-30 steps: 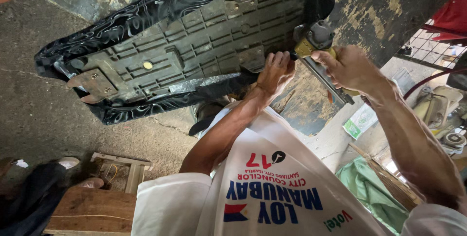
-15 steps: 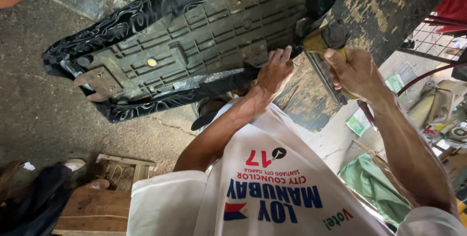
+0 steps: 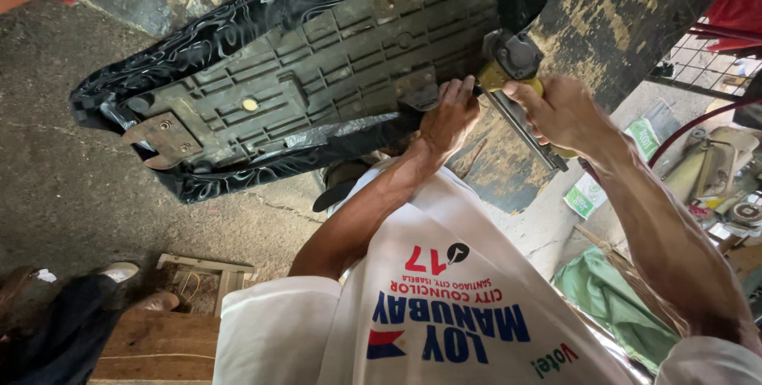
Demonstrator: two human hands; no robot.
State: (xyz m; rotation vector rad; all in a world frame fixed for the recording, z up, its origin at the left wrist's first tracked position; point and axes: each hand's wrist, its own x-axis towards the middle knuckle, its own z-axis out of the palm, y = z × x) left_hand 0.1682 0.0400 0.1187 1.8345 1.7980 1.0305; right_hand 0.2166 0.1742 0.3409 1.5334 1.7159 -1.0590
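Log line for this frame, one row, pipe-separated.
left hand: pressing seat base | right hand: gripping staple gun | seat: underside up

We slid our left hand (image 3: 449,117) rightward along the black vinyl-covered seat base (image 3: 317,51), closer to the yellow-and-grey staple gun (image 3: 512,75).

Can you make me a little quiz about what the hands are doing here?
1. True or false: the motorcycle seat lies upside down, ribbed underside showing.
2. Which hand grips the staple gun? A) left hand B) right hand
3. Fill in: the left hand presses on the seat's black ____.

Key: 1 true; 2 B; 3 cover.
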